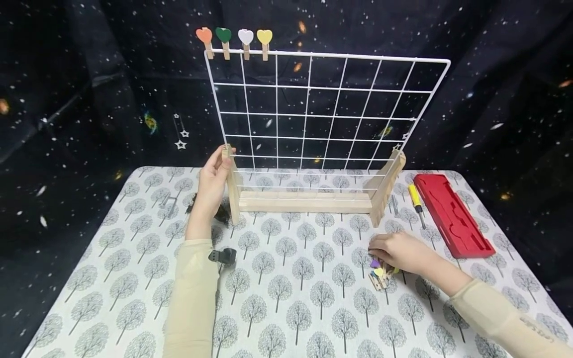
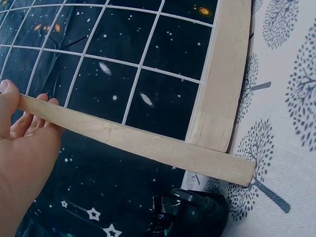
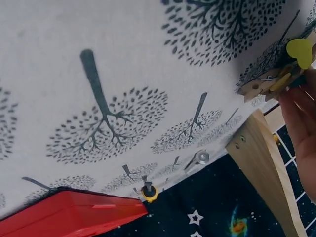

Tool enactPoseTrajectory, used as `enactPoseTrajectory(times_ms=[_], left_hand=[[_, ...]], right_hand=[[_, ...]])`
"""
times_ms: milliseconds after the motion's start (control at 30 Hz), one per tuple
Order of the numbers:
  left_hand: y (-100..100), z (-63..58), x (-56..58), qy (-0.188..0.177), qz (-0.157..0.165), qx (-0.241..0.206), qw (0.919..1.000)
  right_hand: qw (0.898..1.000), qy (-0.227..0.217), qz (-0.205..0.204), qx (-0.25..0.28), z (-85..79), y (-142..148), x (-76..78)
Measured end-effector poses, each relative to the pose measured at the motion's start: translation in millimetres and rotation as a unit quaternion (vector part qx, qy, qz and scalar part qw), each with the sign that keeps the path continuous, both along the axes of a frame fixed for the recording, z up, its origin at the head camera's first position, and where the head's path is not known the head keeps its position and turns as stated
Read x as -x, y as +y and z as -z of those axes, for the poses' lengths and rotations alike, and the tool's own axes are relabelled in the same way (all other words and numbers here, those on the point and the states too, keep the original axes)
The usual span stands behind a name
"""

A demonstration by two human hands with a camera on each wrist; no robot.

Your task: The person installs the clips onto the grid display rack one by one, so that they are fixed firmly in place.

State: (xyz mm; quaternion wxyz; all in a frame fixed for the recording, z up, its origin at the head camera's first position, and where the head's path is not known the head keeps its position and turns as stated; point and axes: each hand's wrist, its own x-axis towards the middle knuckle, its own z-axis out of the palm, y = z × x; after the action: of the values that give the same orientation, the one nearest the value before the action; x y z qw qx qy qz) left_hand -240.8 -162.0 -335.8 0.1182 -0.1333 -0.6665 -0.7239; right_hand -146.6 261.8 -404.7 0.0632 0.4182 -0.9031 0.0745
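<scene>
My left hand [image 1: 212, 180] grips the upper end of the left wooden upright [image 1: 233, 194], thumb on one side and fingers on the other. Between two such uprights a white wire grid [image 1: 309, 102] stands tilted, joined low down by a wooden crossbar [image 1: 304, 202]. Heart-topped clothespins in orange [image 1: 204, 36], green [image 1: 223, 35], white [image 1: 245, 37] and yellow [image 1: 264, 37] sit on the grid's top left edge. My right hand [image 1: 403, 252] reaches with bent fingers into a small pile of heart clothespins [image 1: 379, 279]; whether it pinches one I cannot tell.
A red molded case [image 1: 452, 216] lies at the table's right side, beside a yellow-handled screwdriver [image 1: 416, 203]. Small metal pieces lie near the right upright [image 1: 388, 186] and at the left [image 1: 168, 205]. A black object [image 2: 200, 212] sits behind the left upright. Dark starry cloth hangs behind.
</scene>
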Motion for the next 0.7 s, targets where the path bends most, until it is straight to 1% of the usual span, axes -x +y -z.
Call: enactPoseTrajectory(times_ms=[67, 100, 200, 333, 467, 567, 700], left_hand=[[0, -0.2, -0.4, 0.0, 0.0, 0.006, 1.0], [1, -0.6, -0.5, 0.0, 0.0, 0.007, 1.0], [0, -1.9, -0.6, 0.003, -0.002, 0.013, 0.9999], [-2, -2.3, -1.2, 0.003, -0.009, 0.01, 0.9999], [-2, -1.0, -2.2, -0.003, -0.007, 0.01, 0.9999], [-2, -0.1, -2.6, -0.006, -0.005, 0.017, 0.9998], [-2, -0.5, -2.2, -0.001, -0.008, 0.022, 0.9997]], right_hand=[[0.999, -0.037, -0.002, -0.001, -0.7, 1, -0.6], [0.999, -0.048, -0.003, -0.007, -1.8, 1, -0.6], [0.998, -0.063, -0.011, -0.023, -6.5, 3, 0.5], [0.997, -0.047, -0.044, -0.045, -11.4, 1, 7.0], [0.996, -0.039, -0.064, -0.055, -12.6, -1, 12.4], [0.996, -0.032, -0.061, -0.057, -12.0, -1, 13.9], [0.998, -0.002, -0.039, -0.051, -10.3, 2, 15.7]])
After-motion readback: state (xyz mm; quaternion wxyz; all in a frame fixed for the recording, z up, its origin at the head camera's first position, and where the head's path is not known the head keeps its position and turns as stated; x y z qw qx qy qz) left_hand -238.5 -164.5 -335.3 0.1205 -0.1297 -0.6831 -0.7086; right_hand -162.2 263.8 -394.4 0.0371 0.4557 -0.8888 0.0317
